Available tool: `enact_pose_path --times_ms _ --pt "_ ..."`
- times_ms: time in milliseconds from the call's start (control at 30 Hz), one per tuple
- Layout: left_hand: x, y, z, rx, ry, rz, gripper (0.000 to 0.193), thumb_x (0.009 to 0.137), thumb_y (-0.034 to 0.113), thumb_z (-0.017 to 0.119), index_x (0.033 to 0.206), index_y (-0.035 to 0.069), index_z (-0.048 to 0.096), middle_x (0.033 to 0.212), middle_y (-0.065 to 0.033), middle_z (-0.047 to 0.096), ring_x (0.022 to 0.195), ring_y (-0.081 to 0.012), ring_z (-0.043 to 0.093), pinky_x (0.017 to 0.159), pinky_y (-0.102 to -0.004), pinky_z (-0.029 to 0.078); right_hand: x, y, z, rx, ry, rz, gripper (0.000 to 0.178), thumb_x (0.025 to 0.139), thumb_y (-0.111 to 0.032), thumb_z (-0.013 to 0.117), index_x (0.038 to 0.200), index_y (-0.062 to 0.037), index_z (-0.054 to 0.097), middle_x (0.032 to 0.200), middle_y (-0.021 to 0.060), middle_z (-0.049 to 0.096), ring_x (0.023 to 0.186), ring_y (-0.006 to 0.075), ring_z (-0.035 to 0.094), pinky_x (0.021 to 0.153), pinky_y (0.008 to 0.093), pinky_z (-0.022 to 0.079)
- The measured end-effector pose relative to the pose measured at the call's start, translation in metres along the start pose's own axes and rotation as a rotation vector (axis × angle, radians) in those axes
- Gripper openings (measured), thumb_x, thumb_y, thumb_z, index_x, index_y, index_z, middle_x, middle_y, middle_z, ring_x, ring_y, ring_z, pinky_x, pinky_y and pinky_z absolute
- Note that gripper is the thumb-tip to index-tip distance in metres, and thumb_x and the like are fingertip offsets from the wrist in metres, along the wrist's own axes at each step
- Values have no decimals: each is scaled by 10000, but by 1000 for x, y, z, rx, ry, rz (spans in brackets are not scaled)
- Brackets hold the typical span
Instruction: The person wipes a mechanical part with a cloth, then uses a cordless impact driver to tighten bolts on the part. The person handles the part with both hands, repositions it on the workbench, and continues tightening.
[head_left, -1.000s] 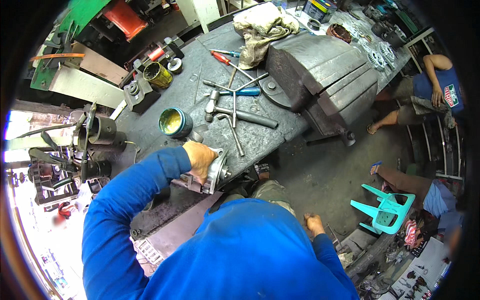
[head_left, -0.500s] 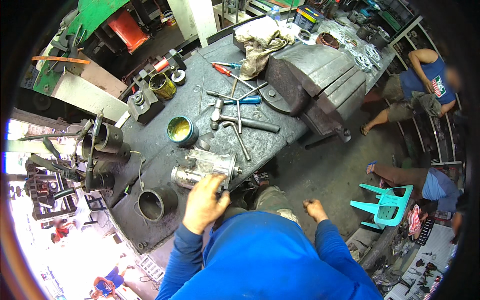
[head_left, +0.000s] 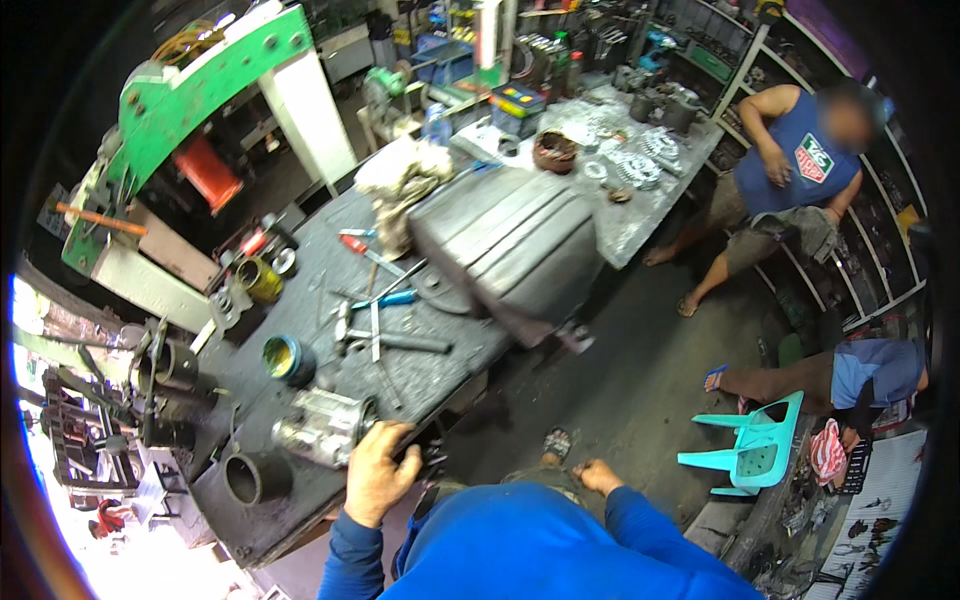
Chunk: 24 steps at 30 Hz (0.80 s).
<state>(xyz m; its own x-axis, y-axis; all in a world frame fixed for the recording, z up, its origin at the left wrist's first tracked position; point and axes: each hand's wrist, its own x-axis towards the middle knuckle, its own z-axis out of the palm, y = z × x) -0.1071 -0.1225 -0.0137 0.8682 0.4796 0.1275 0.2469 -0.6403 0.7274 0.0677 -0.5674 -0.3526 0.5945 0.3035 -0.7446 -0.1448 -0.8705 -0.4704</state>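
One long, dark work surface (head_left: 440,370) carries most of what is here, with a heavy bench vise (head_left: 510,225) bolted near its right side. Next in size, a flanged metal housing (head_left: 325,428) lies on its side at the near edge, beside an upright open steel cylinder (head_left: 257,478). A hammer (head_left: 405,342), a three-armed wrench (head_left: 376,328), an open tin (head_left: 288,358) of yellow paste and a blue-handled screwdriver (head_left: 398,298) lie farther in, all unheld. Judged from this, the housing is at rest on the surface with no tool on it, its outer body apparently together; blur hides any finer work, so what remains undone cannot be told.

Smallest come the fingers. Those of the left hand (head_left: 378,480) are extended, thumb apart, clamped on nothing, right by the housing's flanged end; contact is unclear. The right hand (head_left: 598,478) hangs over the floor, fingers loosely curled, nothing visible in them.
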Motion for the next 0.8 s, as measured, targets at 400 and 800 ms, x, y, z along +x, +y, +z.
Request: enact_pose_path --times_ms 400,800 --pt "145 229 160 50 379 555 415 697 25 782 1109 49 742 1236 -233 643 1061 -364 711 864 -437 622 15 179 -239 341 168 413 278 992 -256 723 1096 0 752 883 124 759 711 216 708 619 372 539" --pt "315 280 298 -44 449 561 422 706 8 799 1121 67 745 1317 -225 581 990 -330 723 852 -410 625 173 212 -281 160 101 193 650 907 -509 742 1275 22 667 1229 251 707 1189 332 666 1028 458 496"
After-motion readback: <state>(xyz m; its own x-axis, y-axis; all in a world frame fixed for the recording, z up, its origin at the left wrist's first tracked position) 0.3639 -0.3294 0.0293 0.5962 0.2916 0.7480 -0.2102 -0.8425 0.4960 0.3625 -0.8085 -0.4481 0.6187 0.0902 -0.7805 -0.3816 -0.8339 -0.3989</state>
